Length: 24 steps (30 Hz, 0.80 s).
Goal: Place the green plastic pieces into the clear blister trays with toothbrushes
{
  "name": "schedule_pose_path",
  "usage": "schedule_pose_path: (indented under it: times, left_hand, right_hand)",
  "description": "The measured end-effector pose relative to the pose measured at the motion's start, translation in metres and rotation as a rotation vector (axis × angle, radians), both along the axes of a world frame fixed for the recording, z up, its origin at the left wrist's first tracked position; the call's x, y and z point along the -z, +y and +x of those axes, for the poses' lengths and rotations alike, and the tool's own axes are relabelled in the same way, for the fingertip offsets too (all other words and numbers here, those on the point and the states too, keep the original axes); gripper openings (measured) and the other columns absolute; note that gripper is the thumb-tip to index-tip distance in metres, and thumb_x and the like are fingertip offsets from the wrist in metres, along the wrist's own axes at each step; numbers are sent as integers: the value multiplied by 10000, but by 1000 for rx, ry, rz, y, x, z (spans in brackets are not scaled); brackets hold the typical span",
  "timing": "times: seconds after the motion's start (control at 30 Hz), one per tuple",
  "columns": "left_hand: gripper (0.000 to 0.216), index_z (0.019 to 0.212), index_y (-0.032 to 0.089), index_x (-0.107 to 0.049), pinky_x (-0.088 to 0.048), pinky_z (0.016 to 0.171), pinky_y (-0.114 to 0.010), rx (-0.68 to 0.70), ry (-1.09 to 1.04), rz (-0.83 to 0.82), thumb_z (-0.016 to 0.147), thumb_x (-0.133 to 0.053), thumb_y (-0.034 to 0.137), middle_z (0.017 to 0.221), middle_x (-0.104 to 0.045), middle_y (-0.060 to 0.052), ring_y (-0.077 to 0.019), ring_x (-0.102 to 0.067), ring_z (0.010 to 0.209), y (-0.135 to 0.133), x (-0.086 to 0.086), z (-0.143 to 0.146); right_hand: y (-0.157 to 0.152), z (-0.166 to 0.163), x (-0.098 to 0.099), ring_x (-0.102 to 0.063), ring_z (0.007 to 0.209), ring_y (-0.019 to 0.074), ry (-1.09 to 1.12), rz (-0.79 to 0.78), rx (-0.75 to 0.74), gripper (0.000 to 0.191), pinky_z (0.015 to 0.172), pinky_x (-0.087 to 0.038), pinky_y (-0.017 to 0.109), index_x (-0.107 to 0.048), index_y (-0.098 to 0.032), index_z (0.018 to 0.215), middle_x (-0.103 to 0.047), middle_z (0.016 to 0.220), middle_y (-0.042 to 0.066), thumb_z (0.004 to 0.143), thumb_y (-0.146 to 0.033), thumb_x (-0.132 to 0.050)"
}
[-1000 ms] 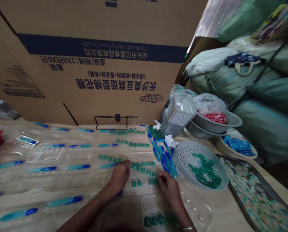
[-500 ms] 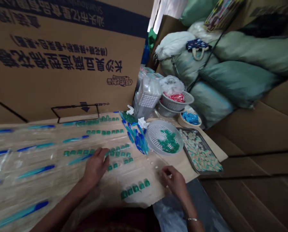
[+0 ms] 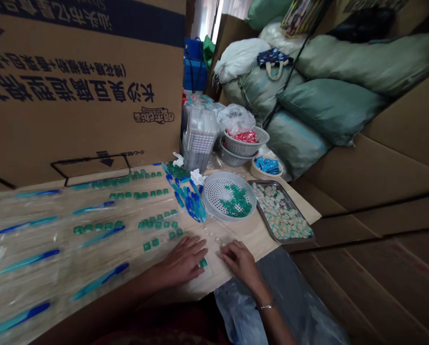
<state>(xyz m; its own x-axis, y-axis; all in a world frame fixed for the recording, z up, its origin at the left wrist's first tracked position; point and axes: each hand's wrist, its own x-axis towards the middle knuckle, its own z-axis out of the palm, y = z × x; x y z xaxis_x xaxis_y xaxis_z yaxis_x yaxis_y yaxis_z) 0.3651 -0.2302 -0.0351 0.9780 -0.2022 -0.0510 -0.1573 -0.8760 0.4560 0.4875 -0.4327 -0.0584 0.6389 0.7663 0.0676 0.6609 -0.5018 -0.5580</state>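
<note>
My left hand lies palm down, fingers stretched, over the front group of green cubes in a clear tray. It hides most of that group. My right hand is close by on the right, its thumb and fingertips curled together; whether anything is between them is too small to see. Small white pieces lie just beyond its fingertips. More green cubes stand in short rows in clear trays further left. Slim two-tone blue sticks rest in other trays.
A grey perforated basin holds green pieces, beside a metal tray of pale-and-green pieces. Loose blue sticks lie left of the basin. A big carton walls off the back left. Stacked plastic boxes and full sacks stand behind.
My left hand has moved right from the middle rows and flattened over the front cubes. My right hand is now closer to it. The view has swung right.
</note>
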Motion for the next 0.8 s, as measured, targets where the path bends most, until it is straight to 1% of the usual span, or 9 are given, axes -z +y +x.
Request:
schedule_pose_path:
  times: [0.1, 0.2, 0.33, 0.5, 0.57, 0.63, 0.7, 0.77, 0.8]
  left_hand:
    - [601, 1337, 222, -393, -204, 1082, -490, 47, 62, -38, 778, -602, 301, 1451, -349, -120, -293, -274, 1342, 0, 9, -9]
    - [648, 1365, 230, -356, -193, 1086, -505, 58, 75, -62, 767, -601, 276, 1469, -318, -119, -299, -241, 1358, 1, 13, -10]
    - [649, 1356, 247, -375, -202, 1086, -507, 54, 58, -85, 751, -612, 253, 1463, -330, -115, -298, -249, 1357, 3, 13, -8]
    - [545, 1290, 244, -465, -237, 1073, -520, 12, -9, -153, 762, -595, 262, 1443, -369, -112, -308, -304, 1329, 3, 8, -11]
    - [475, 1253, 235, -500, -300, 1054, -472, -115, -97, -311, 786, -564, 292, 1405, -422, -115, -286, -382, 1282, 0, 3, -10]
    - [475, 1264, 219, -473, -413, 966, -409, -375, -117, -593, 808, -524, 341, 1340, -491, -126, -255, -518, 1155, -2, -4, -4]
    - [513, 1283, 189, -426, -494, 812, -370, -633, 57, -947, 806, -503, 362, 1206, -595, -129, -231, -638, 942, -1, -14, 6]
    - [498, 1228, 149, -458, -501, 691, -324, -773, 290, -1230, 765, -535, 319, 993, -691, -95, -205, -673, 745, 6, -22, 15]
    - [477, 1174, 137, -493, -491, 662, -304, -820, 351, -1311, 730, -568, 295, 895, -711, -74, -195, -672, 690, 12, -26, 19]
  right_hand:
    - [-4, 1, 0, -523, 750, 176, -44, 17, -48, 94, 666, -398, 279, -577, -196, 774, -567, 755, 13, 849, -252, -574]
    - [1, -5, -5, -523, 763, 192, -178, -63, -95, 85, 684, -401, 301, -590, -199, 779, -572, 776, 33, 855, -217, -557]
    - [15, -16, -13, -519, 700, 212, -392, -220, -173, 148, 659, -372, 332, -572, -184, 702, -578, 701, 60, 805, -82, -551]
    - [15, -11, -19, -495, 678, 218, -487, -140, -114, 115, 633, -352, 332, -538, -180, 719, -566, 705, 64, 795, -96, -520]
    - [11, -12, -24, -475, 669, 212, -528, -57, -69, 136, 621, -344, 325, -525, -184, 721, -550, 696, 56, 814, -99, -475]
    - [10, -21, -31, -459, 660, 203, -549, 7, -107, 163, 618, -341, 319, -521, -190, 727, -537, 684, 46, 830, -93, -439]
    - [14, -33, -40, -458, 666, 193, -525, 46, -214, 182, 636, -351, 316, -525, -196, 747, -536, 688, 36, 851, -94, -416]
    - [21, -38, -51, -481, 702, 184, -421, 82, -337, 170, 674, -375, 310, -537, -201, 788, -553, 721, 31, 880, -126, -415]
    - [25, -34, -55, -496, 726, 179, -346, 112, -373, 156, 691, -388, 303, -545, -204, 813, -566, 745, 31, 893, -154, -421]
